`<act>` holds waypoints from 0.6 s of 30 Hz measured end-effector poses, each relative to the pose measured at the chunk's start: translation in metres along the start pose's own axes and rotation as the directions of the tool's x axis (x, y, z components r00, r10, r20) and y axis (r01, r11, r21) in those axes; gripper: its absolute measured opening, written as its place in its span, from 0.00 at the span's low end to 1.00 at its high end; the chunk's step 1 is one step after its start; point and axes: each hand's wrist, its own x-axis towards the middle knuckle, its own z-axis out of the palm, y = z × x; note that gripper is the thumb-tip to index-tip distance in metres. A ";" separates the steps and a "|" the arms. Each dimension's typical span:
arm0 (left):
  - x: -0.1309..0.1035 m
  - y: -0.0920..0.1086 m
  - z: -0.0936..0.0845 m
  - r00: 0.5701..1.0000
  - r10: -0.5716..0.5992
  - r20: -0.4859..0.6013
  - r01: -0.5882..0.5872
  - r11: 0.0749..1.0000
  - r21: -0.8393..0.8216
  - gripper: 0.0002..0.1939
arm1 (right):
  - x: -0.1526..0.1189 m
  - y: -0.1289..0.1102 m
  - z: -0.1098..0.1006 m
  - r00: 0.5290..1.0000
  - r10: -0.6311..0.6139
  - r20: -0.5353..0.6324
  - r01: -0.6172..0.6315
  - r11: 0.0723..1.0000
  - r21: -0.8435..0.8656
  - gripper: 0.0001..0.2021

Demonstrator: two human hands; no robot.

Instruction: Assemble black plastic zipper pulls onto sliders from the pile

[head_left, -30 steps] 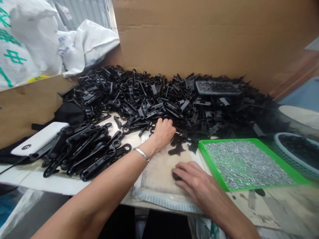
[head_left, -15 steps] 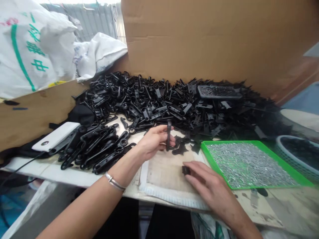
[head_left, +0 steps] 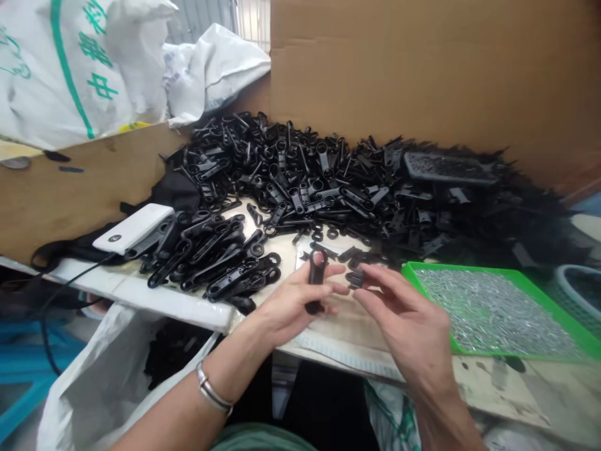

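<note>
Upright in my left hand (head_left: 293, 300) is a long black plastic part (head_left: 317, 275) with a ring at its upper end, gripped between thumb and fingers. My right hand (head_left: 404, 307) pinches a small ribbed black plastic piece (head_left: 355, 278) at its fingertips, just right of the long part and apart from it. Both hands are above the front of the table, over a pale sheet (head_left: 347, 338). Behind them lie several small black pieces (head_left: 357, 255) and rings (head_left: 333, 233). The inner side of the left fingers is partly hidden.
A green tray (head_left: 469, 269) of small metal pins stands at right, beside a basket (head_left: 573, 294). Long black parts (head_left: 230, 275) lie stacked at left near a white power bank (head_left: 134, 228). A big heap of black parts (head_left: 300, 175) lines the cardboard (head_left: 422, 69).
My right hand has lifted from the sheet with the small piece and come close to the left. My left hand has turned the long part, so its ring end now faces me. The view has shifted.
</note>
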 end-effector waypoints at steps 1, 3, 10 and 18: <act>-0.002 -0.002 0.000 1.000 0.006 -0.001 -0.006 0.999 0.034 0.21 | 0.002 0.000 0.007 1.000 -0.028 0.001 0.028 1.000 0.004 0.12; -0.005 -0.005 0.000 1.000 0.027 0.015 -0.029 0.995 0.097 0.25 | 0.004 0.001 0.018 0.998 -0.070 0.009 0.070 0.997 -0.020 0.12; -0.011 -0.007 0.003 0.994 0.040 0.099 -0.059 0.979 0.196 0.32 | 0.004 0.008 0.032 0.980 -0.182 0.079 0.194 0.962 -0.192 0.11; -0.017 -0.006 -0.008 0.978 0.163 0.126 -0.206 0.718 0.665 0.32 | 0.005 0.005 0.019 0.936 -0.272 0.223 0.319 0.923 -0.214 0.13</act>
